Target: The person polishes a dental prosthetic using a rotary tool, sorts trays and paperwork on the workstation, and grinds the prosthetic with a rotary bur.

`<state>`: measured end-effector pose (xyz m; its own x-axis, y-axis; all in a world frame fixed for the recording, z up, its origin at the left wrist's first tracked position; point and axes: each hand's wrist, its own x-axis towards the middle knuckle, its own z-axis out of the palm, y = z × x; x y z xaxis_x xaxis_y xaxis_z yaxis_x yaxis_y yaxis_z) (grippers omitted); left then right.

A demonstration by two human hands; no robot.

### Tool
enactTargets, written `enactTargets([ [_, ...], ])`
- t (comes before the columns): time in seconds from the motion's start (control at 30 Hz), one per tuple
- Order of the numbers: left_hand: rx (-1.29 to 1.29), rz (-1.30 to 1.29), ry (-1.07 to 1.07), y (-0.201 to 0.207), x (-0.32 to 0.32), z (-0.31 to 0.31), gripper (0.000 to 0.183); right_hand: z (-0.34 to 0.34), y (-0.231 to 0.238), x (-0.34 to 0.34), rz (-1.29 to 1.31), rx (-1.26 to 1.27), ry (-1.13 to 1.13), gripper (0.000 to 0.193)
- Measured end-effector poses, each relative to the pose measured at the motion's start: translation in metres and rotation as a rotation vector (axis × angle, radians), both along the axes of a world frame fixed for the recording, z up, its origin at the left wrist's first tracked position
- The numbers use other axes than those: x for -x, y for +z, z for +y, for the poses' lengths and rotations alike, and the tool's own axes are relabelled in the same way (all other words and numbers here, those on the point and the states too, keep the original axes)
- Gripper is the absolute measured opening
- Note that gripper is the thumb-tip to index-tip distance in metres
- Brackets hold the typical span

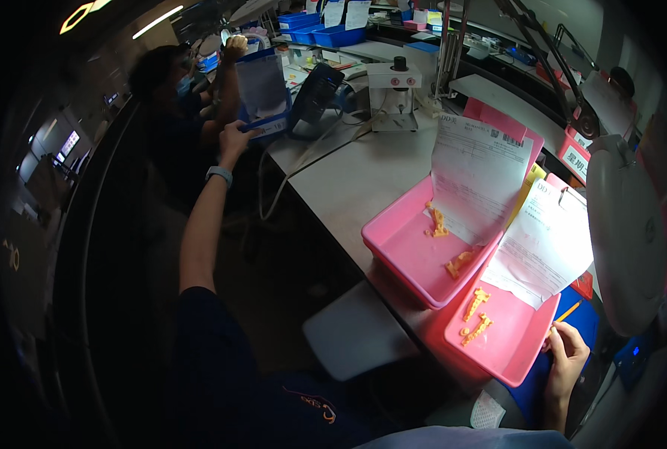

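Observation:
My left arm, with a watch at the wrist, stretches far out to the left. There my left hand (234, 140) is closed on the near edge of a blue tray (267, 129) with a paper sheet standing in it. At the right, my right hand (569, 350) pinches a yellow pencil (568, 311), close beside the nearer pink tray (524, 363). Several small yellow-orange toothed pieces (477, 328) lie in that tray. Similar pieces (438, 223) lie in a second pink tray (393, 239) behind it. Printed sheets (547, 243) stand up in both pink trays.
A co-worker (176, 97) sits at the far left, one hand raised near the blue tray. A small white device (395, 86) with a black knob stands on the grey bench (333, 183), near a dark fan-like device (315, 101) and cables. A round white lamp head (625, 239) hangs at right.

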<state>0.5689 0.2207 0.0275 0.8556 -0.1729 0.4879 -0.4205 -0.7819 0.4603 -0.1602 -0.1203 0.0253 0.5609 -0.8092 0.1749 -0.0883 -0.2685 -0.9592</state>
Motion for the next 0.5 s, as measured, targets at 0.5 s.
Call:
enactTargets([
  [0.5,0.258,-0.312,-0.148,0.035,0.132,-0.02,0.044,0.003,0.001,0.012,0.003,0.015,-0.035,0.016],
])
